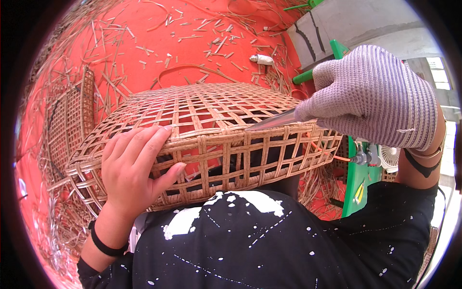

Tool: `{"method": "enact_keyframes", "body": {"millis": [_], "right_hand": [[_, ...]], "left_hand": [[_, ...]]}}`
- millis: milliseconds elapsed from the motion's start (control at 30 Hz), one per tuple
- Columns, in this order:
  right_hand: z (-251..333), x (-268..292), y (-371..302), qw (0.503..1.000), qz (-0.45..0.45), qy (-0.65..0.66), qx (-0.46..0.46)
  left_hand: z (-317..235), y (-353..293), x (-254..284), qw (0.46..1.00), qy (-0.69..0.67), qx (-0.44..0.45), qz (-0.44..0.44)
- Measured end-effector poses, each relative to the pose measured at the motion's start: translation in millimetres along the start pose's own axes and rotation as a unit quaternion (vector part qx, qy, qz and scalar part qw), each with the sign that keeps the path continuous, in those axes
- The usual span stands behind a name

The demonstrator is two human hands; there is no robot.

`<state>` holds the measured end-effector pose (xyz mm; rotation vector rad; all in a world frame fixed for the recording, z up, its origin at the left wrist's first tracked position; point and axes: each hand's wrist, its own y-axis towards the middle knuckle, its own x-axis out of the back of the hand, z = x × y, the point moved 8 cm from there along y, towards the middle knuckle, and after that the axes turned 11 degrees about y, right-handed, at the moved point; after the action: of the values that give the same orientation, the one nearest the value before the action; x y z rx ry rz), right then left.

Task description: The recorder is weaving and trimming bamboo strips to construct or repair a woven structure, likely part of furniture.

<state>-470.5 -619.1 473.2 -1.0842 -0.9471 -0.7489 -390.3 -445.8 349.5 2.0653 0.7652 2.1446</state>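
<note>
A woven wicker basket with an open square lattice lies across my lap, its flat lattice face up and one side turned toward me. My bare left hand grips its near left edge, fingers over the top and thumb against the side. My right hand, in a grey-purple striped knit glove, is closed round a tool with a pointed metal blade. The blade's tip rests at the basket's near upper edge, right of my left hand. The tool's handle is hidden inside the glove, so its exact kind does not show.
Cut cane scraps litter the red floor covering. Another lattice piece stands at the left, beside heaped cane strips. A white object lies beyond the basket. To the right are a green frame and a small white fan.
</note>
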Motion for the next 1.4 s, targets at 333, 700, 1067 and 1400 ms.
{"method": "enact_keyframes", "body": {"millis": [333,700,1067,1400], "right_hand": [[-39.3,-17.7,-19.1,0.995,-0.045,0.086,0.038],[-21.2,-24.6,-11.3,0.997,-0.035,-0.040,0.063],[-63.4,-91.4,-34.0,0.951,-0.153,0.269,-0.017],[-72.0,-68.0,-25.0,0.961,-0.102,0.253,0.039]], "left_hand": [[0.1,0.2,-0.9,1.000,-0.004,0.000,-0.007],[-0.5,-0.1,-5.0,1.000,0.005,0.004,0.005],[-1.0,2.1,-6.6,1.000,0.014,0.001,0.012],[-2.8,3.9,-5.6,1.000,0.010,-0.006,0.007]]}}
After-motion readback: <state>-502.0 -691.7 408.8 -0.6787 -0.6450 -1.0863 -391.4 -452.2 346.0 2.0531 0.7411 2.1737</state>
